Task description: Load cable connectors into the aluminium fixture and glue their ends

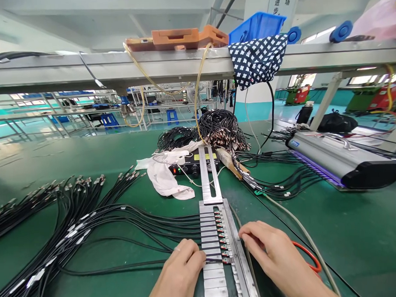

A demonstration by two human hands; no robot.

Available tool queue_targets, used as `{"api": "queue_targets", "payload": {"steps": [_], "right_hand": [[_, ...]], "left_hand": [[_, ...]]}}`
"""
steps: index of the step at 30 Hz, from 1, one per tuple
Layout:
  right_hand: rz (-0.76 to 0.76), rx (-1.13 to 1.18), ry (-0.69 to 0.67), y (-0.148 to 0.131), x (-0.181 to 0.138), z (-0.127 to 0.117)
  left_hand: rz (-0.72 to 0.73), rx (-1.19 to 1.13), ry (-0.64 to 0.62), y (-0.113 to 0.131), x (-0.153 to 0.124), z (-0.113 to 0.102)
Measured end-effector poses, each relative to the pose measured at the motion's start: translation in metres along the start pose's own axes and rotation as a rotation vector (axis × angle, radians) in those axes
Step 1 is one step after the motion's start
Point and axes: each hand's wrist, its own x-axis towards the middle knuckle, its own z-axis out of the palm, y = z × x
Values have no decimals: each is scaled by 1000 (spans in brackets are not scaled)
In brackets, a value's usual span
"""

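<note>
The thin black cable (190,261) nearest the person runs in from the left across the green worktop (352,229) and ends in the lowest filled slot of a long slotted metal jig (214,279), which lies lengthwise in the middle foreground. The left hand (182,272) sits over this cable at the jig's left edge, its fingers (198,255) curled down with the tips on the cable; the thumb is hidden, so I cannot tell whether they pinch it. The right hand (275,254) lies on the jig's right rail with fingers (249,236) loosely spread, holding nothing.

Above the hands, more black cables fill the upper slots, their red-marked metal connector ends (221,235) lined up in a column. An orange loop (309,254) shows just beside the right wrist. A fan of loose black cables (57,224) spreads to the left. Beyond the jig lie a crumpled white cloth (163,176), a small black control box (189,168) and a coiled bundle of black cables (217,128). A long silver lamp housing (336,157) glows violet at the right.
</note>
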Motion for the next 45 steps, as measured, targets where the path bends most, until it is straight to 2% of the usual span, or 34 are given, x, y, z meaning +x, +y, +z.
{"api": "queue_targets", "payload": {"steps": [4, 9, 14, 19, 25, 30, 34, 37, 39, 42, 44, 45], "right_hand": [[10, 12, -5, -1, 0, -1], [-17, 12, 16, -1, -2, 2], [-135, 40, -14, -5, -5, 11], [-235, 35, -61, -8, -11, 23], [-429, -196, -33, -1, -19, 47], [-623, -421, 103, 6, -21, 61], [-709, -496, 208, 2, -23, 63], [-730, -540, 259, -6, -26, 69], [-731, -538, 311, -11, -27, 74], [-703, -451, 320, -13, -25, 73], [-552, -245, 196, -11, -22, 65], [-418, -91, 109, -9, -19, 59]], "left_hand": [[-11, -7, 1, 0, -1, 5], [-58, -20, -37, 10, 2, 0], [-178, -198, -11, 13, 7, -2], [-197, -223, -14, 14, 10, -4], [-192, -184, -8, 18, 11, -4], [-177, -123, -46, 18, 14, -6], [-51, 82, -67, 21, 10, -3], [37, 320, -117, 26, 2, 4], [47, 357, -195, 28, -3, 7], [5, 247, -257, 27, -6, 2], [-78, 55, -234, 26, -5, -10], [-135, -53, -220, 27, -4, -19]]}}
